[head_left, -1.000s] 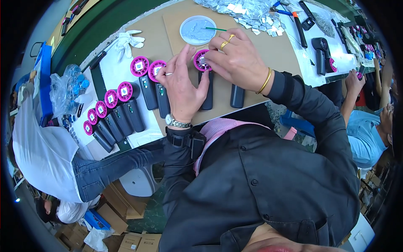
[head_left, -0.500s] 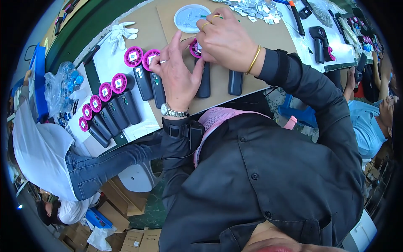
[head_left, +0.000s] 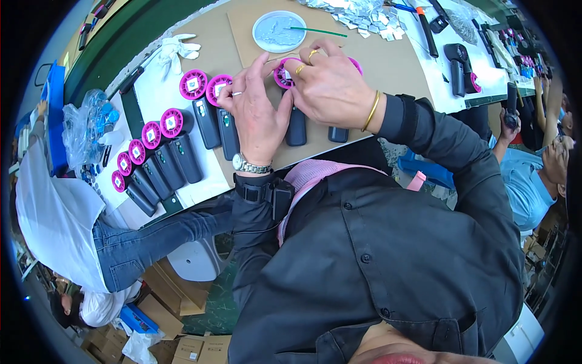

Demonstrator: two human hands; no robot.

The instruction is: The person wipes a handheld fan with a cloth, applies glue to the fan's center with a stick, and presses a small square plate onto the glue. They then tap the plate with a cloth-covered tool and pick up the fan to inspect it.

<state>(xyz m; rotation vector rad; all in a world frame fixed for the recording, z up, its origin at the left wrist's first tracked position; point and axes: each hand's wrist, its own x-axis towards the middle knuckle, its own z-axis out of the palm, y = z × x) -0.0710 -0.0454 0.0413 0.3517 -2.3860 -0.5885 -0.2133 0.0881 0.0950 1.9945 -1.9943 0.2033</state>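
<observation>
A handheld fan with a magenta round head (head_left: 279, 76) and a dark handle (head_left: 296, 128) lies on brown board in front of me. My left hand (head_left: 257, 115) holds the left of that head, its thumb and forefinger around the rim. Bent over the head from the right is my right hand (head_left: 336, 91), its fingers closed at the hub; what they pinch is hidden. Behind my right hand a second magenta head (head_left: 356, 65) shows in part, and its dark handle (head_left: 338, 134) juts out below. Further left, another fan head (head_left: 219, 90) touches my left fingers.
A row of similar fans (head_left: 171, 123) runs to the left. Beyond my hands are a white dish (head_left: 262, 33) of pale paste, a green stick (head_left: 321, 31) across its rim and many small silvery squares (head_left: 376, 23). A white glove (head_left: 173, 50) lies far left. Co-workers stand at both sides.
My right hand has come slightly nearer and to the right, uncovering the green stick and part of the second magenta head. My left hand stays about where it was.
</observation>
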